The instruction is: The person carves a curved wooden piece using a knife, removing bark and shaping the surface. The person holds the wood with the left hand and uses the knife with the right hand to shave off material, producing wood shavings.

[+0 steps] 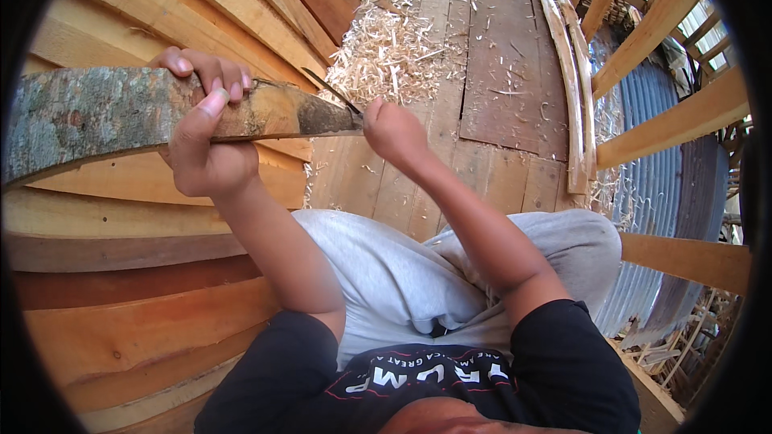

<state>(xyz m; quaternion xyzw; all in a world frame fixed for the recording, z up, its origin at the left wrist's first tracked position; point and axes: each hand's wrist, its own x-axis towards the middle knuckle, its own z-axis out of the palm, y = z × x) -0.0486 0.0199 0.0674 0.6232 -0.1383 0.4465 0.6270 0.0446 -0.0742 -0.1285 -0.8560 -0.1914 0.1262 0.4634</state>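
Observation:
A long piece of wood with grey-green bark (pixel 96 108) comes in from the left edge and tapers to a cut, paler end at mid-picture. My left hand (pixel 203 124) is closed round it, thumb on top and fingers over the far edge. At the tapered end my right hand (pixel 394 135) is a fist round a knife, whose handle is hidden in it. The dark, thin knife blade (pixel 331 89) slants up and left from the fist, close to the wood's tip. Whether its edge touches the wood I cannot tell.
A heap of wood shavings (pixel 394 48) lies on the plank floor (pixel 490 185) beyond my hands. Stacked boards (pixel 145 305) line the left side. Two long pale strips (pixel 575 72), wooden rails (pixel 683 120) and corrugated metal sheeting (pixel 643 161) stand to the right. My legs (pixel 386 273) are folded below.

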